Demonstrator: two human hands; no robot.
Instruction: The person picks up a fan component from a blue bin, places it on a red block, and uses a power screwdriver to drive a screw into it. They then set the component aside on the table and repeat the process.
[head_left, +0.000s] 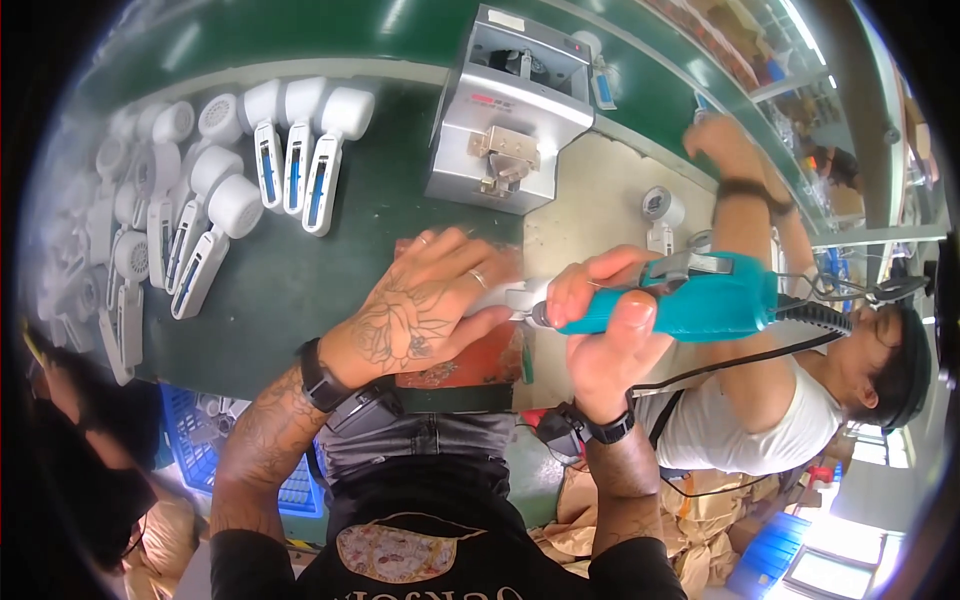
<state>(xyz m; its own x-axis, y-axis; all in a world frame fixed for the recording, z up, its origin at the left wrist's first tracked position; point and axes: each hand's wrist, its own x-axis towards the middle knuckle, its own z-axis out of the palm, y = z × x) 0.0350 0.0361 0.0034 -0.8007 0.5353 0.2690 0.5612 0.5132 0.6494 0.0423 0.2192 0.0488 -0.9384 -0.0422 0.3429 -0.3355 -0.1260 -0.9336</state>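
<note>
- Screwdriver (pixel 715 308), teal and powered, lies level across the near side of the bench, its nose toward a small white piece (pixel 518 298) above the edge of a red mat (pixel 465 358).
- My right hand (pixel 612 365) is wrapped round the screwdriver's front, thumb along the near side.
- My left hand (pixel 425 305) reaches over the mat, fingers bent toward the white piece; whether they pinch it or only rest against it, I cannot tell.
- The tip could skid off and mark the piece or catch my fingers, I judge, if the piece turns or I push at a slant.
- The dark coiled cord (pixel 812 317) might drag the tool sideways if it snags on the co-worker (pixel 780 415) close on my right.
- Beyond are a grey machine (pixel 500 145) and, to the left, white units (pixel 345 112) crowded on the green bench (pixel 390 190).
- Blur swallows my left fingertips; the exact contact at the nose is unclear, and the leftmost units smear into the rim.
</note>
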